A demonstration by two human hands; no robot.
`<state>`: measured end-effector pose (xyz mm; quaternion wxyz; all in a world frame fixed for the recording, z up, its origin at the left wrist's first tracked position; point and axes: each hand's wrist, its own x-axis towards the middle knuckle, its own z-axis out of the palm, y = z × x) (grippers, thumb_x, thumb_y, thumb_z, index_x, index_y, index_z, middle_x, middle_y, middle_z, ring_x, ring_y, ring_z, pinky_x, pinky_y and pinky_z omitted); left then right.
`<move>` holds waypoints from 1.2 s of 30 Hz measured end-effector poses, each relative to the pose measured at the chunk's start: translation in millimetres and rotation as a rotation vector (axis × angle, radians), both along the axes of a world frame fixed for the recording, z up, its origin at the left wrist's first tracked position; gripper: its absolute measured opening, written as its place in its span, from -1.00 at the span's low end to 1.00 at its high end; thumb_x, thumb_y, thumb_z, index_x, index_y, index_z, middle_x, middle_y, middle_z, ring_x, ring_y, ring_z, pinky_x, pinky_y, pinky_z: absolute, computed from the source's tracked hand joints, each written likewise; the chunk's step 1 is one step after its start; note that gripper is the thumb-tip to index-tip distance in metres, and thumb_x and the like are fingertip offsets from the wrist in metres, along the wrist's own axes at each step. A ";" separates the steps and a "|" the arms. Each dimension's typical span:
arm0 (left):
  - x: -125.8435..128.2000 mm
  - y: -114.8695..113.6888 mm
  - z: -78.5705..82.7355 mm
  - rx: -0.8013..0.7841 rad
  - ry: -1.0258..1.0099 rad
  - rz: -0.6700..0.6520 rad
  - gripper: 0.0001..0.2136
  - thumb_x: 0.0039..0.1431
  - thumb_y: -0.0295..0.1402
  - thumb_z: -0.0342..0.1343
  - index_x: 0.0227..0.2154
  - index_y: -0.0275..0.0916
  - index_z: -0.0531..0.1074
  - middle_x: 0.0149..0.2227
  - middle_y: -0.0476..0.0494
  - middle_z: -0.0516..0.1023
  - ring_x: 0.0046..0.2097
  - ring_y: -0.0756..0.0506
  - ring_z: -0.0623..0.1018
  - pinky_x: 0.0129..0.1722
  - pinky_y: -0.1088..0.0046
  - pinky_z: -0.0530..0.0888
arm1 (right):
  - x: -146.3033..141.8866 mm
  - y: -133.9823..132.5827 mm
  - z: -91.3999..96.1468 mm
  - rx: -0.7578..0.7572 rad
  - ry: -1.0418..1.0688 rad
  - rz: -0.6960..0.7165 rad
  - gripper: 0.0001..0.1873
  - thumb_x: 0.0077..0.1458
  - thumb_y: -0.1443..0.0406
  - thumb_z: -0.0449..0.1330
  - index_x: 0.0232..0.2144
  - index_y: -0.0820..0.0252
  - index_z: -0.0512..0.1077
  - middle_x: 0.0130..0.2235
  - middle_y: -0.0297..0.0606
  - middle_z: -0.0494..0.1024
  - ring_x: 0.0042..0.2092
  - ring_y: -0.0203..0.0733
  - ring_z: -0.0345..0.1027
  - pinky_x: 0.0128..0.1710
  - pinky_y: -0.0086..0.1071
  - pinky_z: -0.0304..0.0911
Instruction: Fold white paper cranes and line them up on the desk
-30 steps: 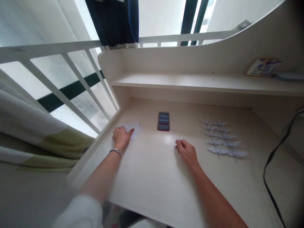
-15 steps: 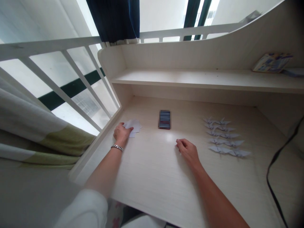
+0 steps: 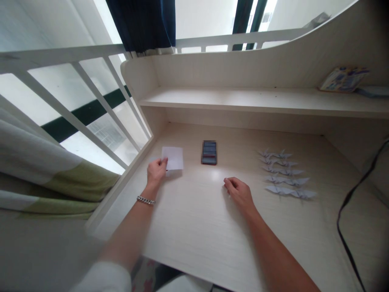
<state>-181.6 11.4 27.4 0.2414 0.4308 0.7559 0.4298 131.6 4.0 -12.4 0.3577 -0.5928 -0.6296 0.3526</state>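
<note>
My left hand (image 3: 157,172) pinches a square white sheet of paper (image 3: 174,158) by its lower left side, thumb on top, at the left of the desk. The sheet appears lifted a little, with a shadow below it. My right hand (image 3: 238,190) rests on the desk right of the middle, fingers curled closed, and nothing shows in them. To its right, folded white paper cranes (image 3: 287,180) stand in several rows of two. Between and beyond my hands lies a dark phone-like rectangle (image 3: 209,152), its face blurred by pixels.
Behind the desktop (image 3: 188,219) runs a raised shelf (image 3: 231,97) with a colourful packet (image 3: 345,79) at its right. A white slatted rail (image 3: 91,95) and a green-and-white curtain (image 3: 60,182) border the left. A black cable (image 3: 343,211) hangs at the right.
My left hand, earlier spread over the loose papers, has pinched one square sheet and raised it slightly. My right hand has stayed in place. The view has shifted a little.
</note>
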 end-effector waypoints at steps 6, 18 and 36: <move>75.0 -26.3 -9.2 0.009 -0.494 -0.245 -0.62 -0.04 -0.03 0.05 -0.43 -0.33 0.43 -0.53 -0.08 0.45 -0.52 0.02 0.39 -0.51 0.53 0.32 | -13.2 -9.7 7.0 -0.146 0.317 0.058 -0.52 0.02 -0.02 0.00 -0.28 0.24 0.44 -0.37 -0.17 0.53 -0.53 -0.26 0.32 -0.61 -0.44 0.16; 124.6 -42.1 -31.3 -0.122 -0.590 -0.219 -0.61 -0.22 -0.11 0.24 -0.39 -0.34 0.48 -0.51 -0.08 0.50 -0.55 0.03 0.40 -0.60 0.54 0.26 | -0.1 -2.4 -0.8 -0.290 0.516 0.046 -0.73 -0.10 0.13 0.17 -0.52 0.25 0.40 -0.72 -0.40 0.33 -0.68 -0.35 0.14 -0.68 -0.48 0.04; 115.2 -41.6 -34.1 -0.048 -0.703 -0.285 -0.67 -0.16 -0.21 0.24 -0.35 -0.35 0.48 -0.51 -0.04 0.45 -0.54 0.09 0.35 -0.60 0.59 0.28 | 12.2 -2.6 3.0 -0.377 0.607 0.049 -0.70 -0.20 0.21 0.29 -0.41 0.28 0.41 -0.64 -0.37 0.39 -0.62 -0.36 0.22 -0.67 -0.52 0.05</move>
